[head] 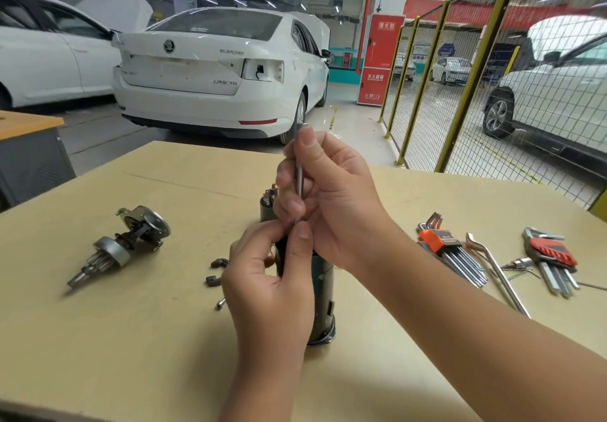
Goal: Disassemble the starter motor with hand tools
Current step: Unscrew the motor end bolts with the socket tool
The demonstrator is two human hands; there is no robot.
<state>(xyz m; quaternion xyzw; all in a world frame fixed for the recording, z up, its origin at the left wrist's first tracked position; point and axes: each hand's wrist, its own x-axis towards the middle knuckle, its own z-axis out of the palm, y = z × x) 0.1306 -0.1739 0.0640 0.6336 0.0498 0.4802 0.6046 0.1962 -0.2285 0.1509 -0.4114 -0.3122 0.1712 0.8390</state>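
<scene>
Starter motor body (323,293) stands upright at middle of tan table (164,339), mostly hidden behind hands. Right hand (331,198) above it, fingers curled round thin metal rod tool (299,177), held near vertical, tip down at motor top. Left hand (272,277) at motor top, thumb and forefinger pinching near tool tip; what is pinched, cannot tell. Left of motor: pinion gear assembly (121,246), small dark clips (219,263), loose screw (220,303). Right of motor: orange hex key set (441,244), red hex key set (555,254), bent wrench (499,274). Beyond motor: white car (216,70), badge "SUPERB"; red cabinet (377,60), writing unclear.
</scene>
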